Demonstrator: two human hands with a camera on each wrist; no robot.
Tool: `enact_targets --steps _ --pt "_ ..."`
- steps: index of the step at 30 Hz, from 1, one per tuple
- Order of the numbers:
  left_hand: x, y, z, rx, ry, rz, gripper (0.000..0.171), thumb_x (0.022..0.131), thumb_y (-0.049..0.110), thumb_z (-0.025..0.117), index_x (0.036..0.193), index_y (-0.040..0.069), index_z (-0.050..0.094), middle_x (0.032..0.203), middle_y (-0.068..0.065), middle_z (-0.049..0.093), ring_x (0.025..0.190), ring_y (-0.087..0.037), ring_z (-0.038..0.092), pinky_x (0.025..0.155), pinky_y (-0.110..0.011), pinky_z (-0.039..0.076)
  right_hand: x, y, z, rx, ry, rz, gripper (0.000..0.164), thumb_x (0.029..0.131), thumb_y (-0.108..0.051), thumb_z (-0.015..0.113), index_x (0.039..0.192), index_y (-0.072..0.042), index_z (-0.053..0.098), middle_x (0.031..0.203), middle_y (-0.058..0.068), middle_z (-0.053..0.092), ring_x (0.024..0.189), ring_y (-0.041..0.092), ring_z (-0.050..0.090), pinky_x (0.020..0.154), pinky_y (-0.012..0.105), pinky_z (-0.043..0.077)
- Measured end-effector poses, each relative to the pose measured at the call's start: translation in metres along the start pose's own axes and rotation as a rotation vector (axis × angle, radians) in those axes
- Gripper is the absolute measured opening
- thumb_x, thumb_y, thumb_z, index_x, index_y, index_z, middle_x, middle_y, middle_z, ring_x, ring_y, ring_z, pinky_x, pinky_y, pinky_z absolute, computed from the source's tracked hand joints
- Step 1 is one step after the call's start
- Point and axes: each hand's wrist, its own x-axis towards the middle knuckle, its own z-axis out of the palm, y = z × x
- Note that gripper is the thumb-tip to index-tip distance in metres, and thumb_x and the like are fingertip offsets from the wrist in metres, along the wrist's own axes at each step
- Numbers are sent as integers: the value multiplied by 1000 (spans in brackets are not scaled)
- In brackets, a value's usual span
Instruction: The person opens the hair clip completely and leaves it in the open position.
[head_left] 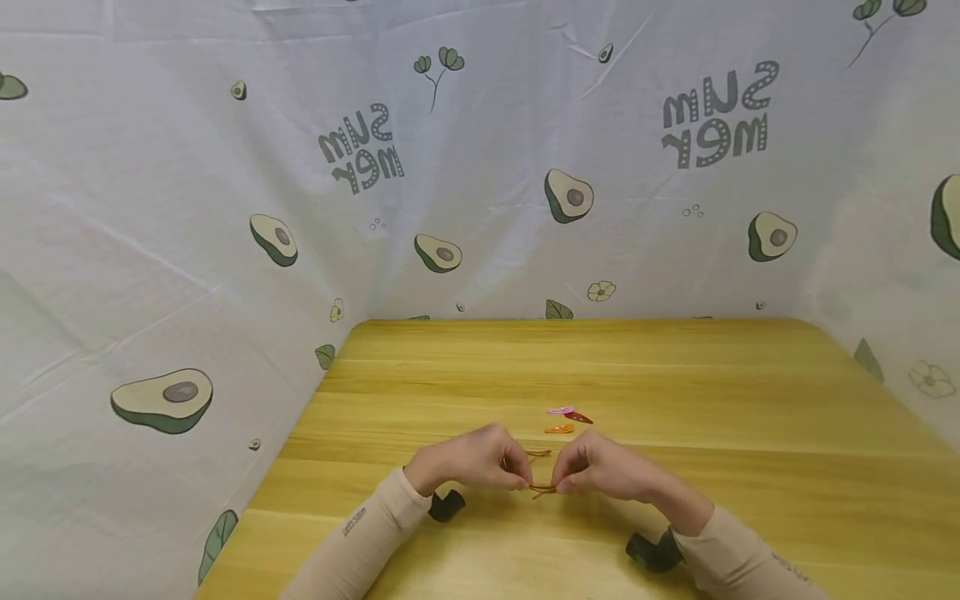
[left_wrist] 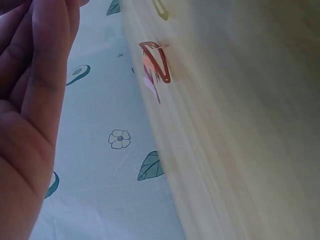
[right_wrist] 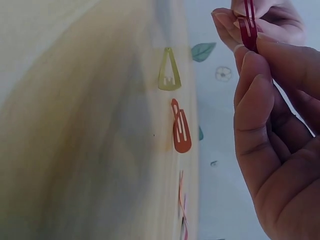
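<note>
Held between both hands is a dark red snap hair clip (right_wrist: 248, 34), which looks brownish in the head view. My left hand (head_left: 491, 460) pinches one end of it, and my right hand (head_left: 600, 468) pinches the other, with thumb and fingertips. In the right wrist view its prongs stand apart. The left wrist view shows my left hand's (left_wrist: 42, 75) curled fingers but hides the held clip. Just beyond the hands, on the table, lie a yellow snap clip (right_wrist: 162, 82) and an orange-red snap clip (right_wrist: 185, 140).
Farther back on the wooden table (head_left: 675, 383) lie a pink clip (head_left: 561, 410), a red clip (head_left: 578, 417) and an orange clip (head_left: 558, 429), close together. A white curtain (head_left: 480, 150) printed with avocados hangs behind the table and along its sides.
</note>
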Motion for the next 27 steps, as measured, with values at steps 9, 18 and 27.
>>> enact_targets --steps 9,18,27 --pt "0 -2 9 51 -34 -22 8 90 1 70 89 2 78 85 -5 76 69 16 54 67 -10 52 1 1 7 22 -19 -8 7 88 0 69 90 3 75 89 16 75 80 1 63 73 22 53" --pt "3 -6 18 117 -69 -44 10 88 0 71 84 5 78 79 1 73 67 15 51 66 -7 49 4 5 15 -21 -40 10 5 81 6 71 84 2 75 80 12 74 71 -2 58 67 20 51" --pt "4 -8 21 138 -92 -72 10 87 1 71 85 6 79 79 3 74 67 16 49 66 -6 47 6 6 19 -37 -32 26 6 81 7 72 80 2 75 77 10 73 66 -2 55 61 18 49"
